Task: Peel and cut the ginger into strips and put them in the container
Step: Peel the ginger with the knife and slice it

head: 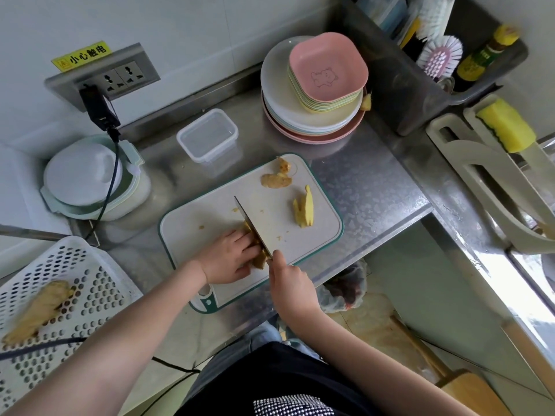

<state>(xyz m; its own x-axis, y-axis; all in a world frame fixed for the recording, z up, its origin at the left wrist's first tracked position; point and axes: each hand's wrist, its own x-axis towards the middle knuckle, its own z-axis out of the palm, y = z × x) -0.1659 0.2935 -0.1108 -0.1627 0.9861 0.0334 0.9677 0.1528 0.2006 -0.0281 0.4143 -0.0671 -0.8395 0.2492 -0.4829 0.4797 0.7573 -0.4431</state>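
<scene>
On the board [186, 232], the left hand [229, 258] presses curled fingers onto ginger [259, 259] while the right hand [289, 280] grips the knife [253, 228] (blade against it); the container [207, 135] sits far.

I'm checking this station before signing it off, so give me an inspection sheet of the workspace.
Surface: steel counter, board on it.
Job's things: ginger under knife; peeled piece and peels on board; container empty.
Clutter: plates, basket with ginger root, lidded tub.
Grippers: left hand holds ginger; right hand grips knife.
Cables: cord from socket across tub.
Surroundings: brushes, sponge.
</scene>
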